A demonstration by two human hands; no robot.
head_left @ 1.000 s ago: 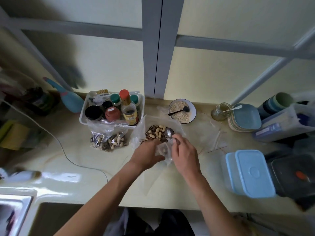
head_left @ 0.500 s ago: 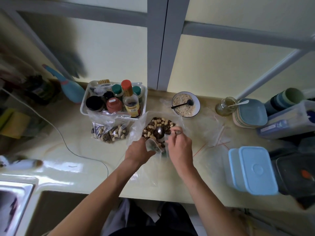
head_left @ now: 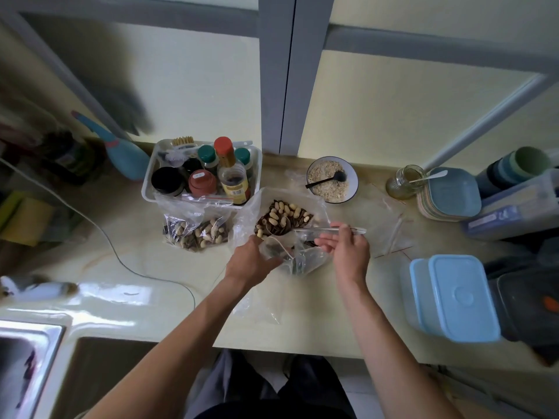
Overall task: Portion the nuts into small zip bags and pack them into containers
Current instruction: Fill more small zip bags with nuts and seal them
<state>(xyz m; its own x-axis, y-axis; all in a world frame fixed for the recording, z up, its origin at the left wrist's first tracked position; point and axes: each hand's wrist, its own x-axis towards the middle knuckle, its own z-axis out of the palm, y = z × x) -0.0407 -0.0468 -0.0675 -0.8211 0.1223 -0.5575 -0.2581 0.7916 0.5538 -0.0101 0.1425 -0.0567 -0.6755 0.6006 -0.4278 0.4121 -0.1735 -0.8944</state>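
Note:
A large open plastic bag of mixed nuts lies on the counter ahead of me. Just in front of it, my left hand grips the mouth of a small clear zip bag with a few dark nuts inside. My right hand pinches the handle of a metal spoon, which lies almost level with its bowl down among the nuts in the large bag. Two filled small zip bags sit to the left. Two containers with light-blue lids stand at the right.
A white tray of bottles and jars stands behind the filled bags. A bowl of oats with a black spoon, a glass jar and stacked plates line the back. A sink is lower left; a cable crosses the counter.
The spoon went from above the small bag's mouth into the large bag's nuts. My right hand has shifted right along the handle. My left hand keeps hold of the small bag.

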